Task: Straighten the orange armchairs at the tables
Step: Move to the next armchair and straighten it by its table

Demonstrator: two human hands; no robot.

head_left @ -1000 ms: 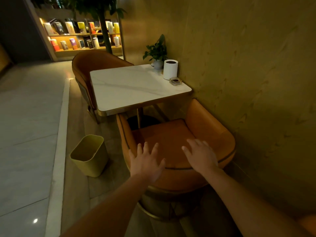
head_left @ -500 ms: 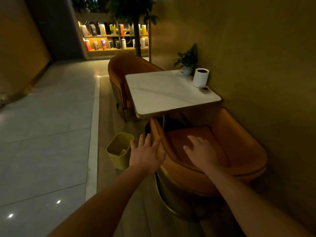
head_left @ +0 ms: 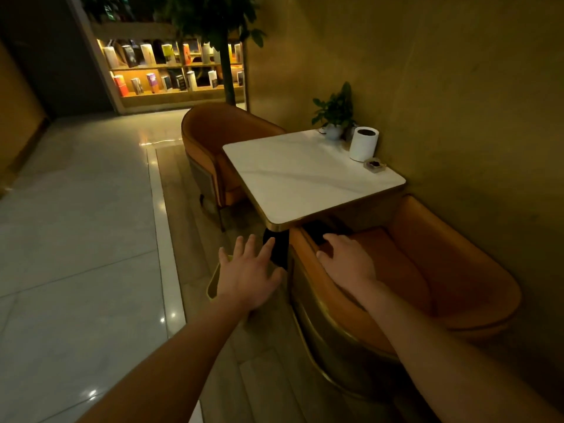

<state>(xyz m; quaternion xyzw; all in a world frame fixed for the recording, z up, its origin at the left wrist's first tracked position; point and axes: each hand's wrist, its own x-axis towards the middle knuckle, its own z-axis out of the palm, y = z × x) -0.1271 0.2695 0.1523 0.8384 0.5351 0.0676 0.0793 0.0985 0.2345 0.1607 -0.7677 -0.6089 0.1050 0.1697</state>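
Note:
The near orange armchair sits against the right wall, its front tucked under the white marble table. My right hand hovers over the chair's left arm near the seat front, fingers loosely spread; I cannot tell whether it touches the arm. My left hand floats open in the air to the left of the chair, over the floor, holding nothing. A second orange armchair stands on the far side of the table, facing it.
A yellow waste bin stands on the floor left of the near chair, mostly hidden behind my left hand. On the table are a white cylinder, a small ashtray and a potted plant. A tree trunk and bookshelves lie beyond.
Both hands have come off the near chair's backrest and moved left and forward. My view has shifted left, so the chair now lies to the right.

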